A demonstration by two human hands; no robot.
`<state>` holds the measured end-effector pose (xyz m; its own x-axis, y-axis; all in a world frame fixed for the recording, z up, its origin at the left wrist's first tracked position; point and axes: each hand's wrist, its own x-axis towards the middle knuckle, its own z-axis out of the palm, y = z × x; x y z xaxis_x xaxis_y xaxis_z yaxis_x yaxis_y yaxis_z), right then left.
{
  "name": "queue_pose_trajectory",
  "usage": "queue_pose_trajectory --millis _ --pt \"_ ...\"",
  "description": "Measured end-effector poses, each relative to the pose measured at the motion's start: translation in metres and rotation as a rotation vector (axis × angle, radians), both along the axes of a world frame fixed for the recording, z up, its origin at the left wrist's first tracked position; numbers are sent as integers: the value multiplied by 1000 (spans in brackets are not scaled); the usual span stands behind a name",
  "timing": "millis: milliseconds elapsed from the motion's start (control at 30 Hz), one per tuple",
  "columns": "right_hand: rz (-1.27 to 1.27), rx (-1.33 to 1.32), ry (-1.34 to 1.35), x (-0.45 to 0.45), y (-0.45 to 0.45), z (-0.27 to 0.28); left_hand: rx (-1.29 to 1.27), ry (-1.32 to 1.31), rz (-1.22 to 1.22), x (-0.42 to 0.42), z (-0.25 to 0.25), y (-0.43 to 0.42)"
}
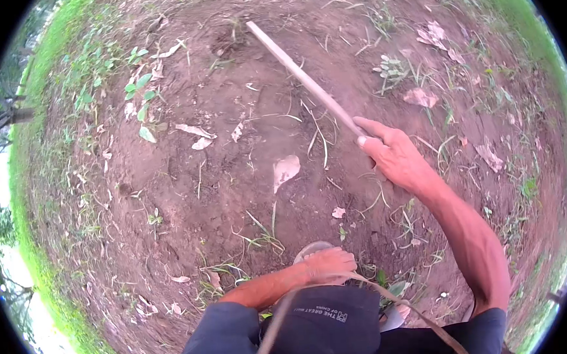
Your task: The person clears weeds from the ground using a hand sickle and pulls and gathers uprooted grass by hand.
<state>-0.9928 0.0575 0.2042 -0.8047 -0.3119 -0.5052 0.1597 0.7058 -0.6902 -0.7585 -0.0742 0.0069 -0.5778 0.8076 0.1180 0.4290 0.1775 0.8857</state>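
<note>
My right hand [392, 154] is closed round the near end of a long, pale wooden stick [303, 78]. The stick slants up and to the left over bare soil, and its far end lies near a small tuft of dug-up or dry grass [233, 37]. Low in the view, my left hand [328, 263] rests close to my body, above a dark bag [322, 327] with white lettering. Its fingers look bent, and whether anything is in them cannot be made out. A tan strap [368, 282] passes just below it.
Brown soil with dry leaves [286, 170] and grass blades surrounds me. Green leafy weeds [142, 88] grow at the upper left. Part of a shoe [312, 248] shows behind my left hand. Trees and brighter grass line the left edge.
</note>
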Motion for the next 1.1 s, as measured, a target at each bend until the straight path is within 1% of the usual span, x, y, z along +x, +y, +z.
queue_pose_trajectory --millis 33,67,133,167,200,233,300,333,367,400,467,500,600,667,700,767,800,867,900,967,1000,1067,1100 --pt "-66 -92 -108 3 1 4 34 39 25 0 -2 0" --pt "-85 -73 -115 9 15 8 54 29 7 0 -3 -1" --pt "-70 2 -90 42 79 21 58 84 20 -2 -3 -2" --pt "-38 63 25 69 116 25 22 55 -29 -6 4 -3" --pt "-1 121 142 101 152 31 48 51 -61 -7 3 -2" --pt "-120 246 -63 131 178 57 34 37 -72 -7 1 -1" --pt "-316 387 -287 198 215 93 36 30 -77 -6 -5 -1" --pt "-301 371 -164 249 244 93 40 29 -103 -6 -5 -1" --pt "-279 352 -35 276 249 91 33 20 -108 -7 -5 -1" --pt "-299 344 -33 295 256 86 20 11 -112 -9 -5 -1" --pt "-523 409 -158 316 234 79 49 33 -157 -10 -7 0" --pt "-656 356 -315 301 211 80 39 27 -171 -9 -7 1" --pt "-649 283 -328 251 176 66 23 30 -173 -8 -1 0" --pt "-647 187 -417 210 165 60 29 0 -178 -13 2 2" --pt "-548 199 -261 198 164 46 36 7 -195 -14 1 1" --pt "-510 149 -209 155 144 44 69 30 -141 -10 -1 2" --pt "-585 75 -306 133 128 53 76 47 -154 -10 1 3" --pt "-568 59 -228 126 128 54 25 44 -133 -12 7 -3" --pt "-527 54 -183 128 127 53 18 50 -120 -13 12 -7" --pt "-428 225 -14 169 158 55 39 42 -103 -9 11 -7" --pt "-448 253 -21 201 176 58 55 41 -85 -11 9 -5" --pt "-478 332 -17 295 209 54 67 34 -71 -14 12 -3" --pt "-484 354 -8 304 210 54 59 26 -65 -15 14 -3"
